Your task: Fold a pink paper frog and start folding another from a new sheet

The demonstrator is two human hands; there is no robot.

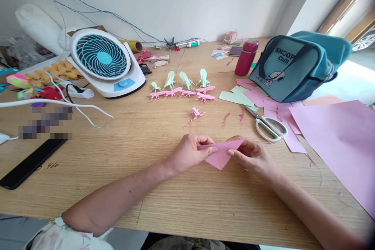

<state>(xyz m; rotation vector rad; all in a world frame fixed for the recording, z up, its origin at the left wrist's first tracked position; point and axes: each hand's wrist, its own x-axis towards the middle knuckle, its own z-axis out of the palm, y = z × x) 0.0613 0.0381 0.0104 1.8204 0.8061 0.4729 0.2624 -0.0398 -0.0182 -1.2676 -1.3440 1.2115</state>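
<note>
A small pink paper piece (222,153), folded into a triangle, lies low over the wooden table between both hands. My left hand (189,151) pinches its left edge with thumb and fingers closed. My right hand (252,155) pinches the right corner, fingers closed on the paper. Beyond the hands, a single pink folded frog (197,113) sits alone. Farther back stand rows of pink folded frogs (181,93) and green folded frogs (181,80).
White-handled scissors (268,125) lie right of the hands beside pink paper sheets (340,136). A teal Snoopy bag (299,64) and red flask (246,58) stand at back right. A white desk fan (102,60), white cable (73,105) and black phone (32,162) occupy the left.
</note>
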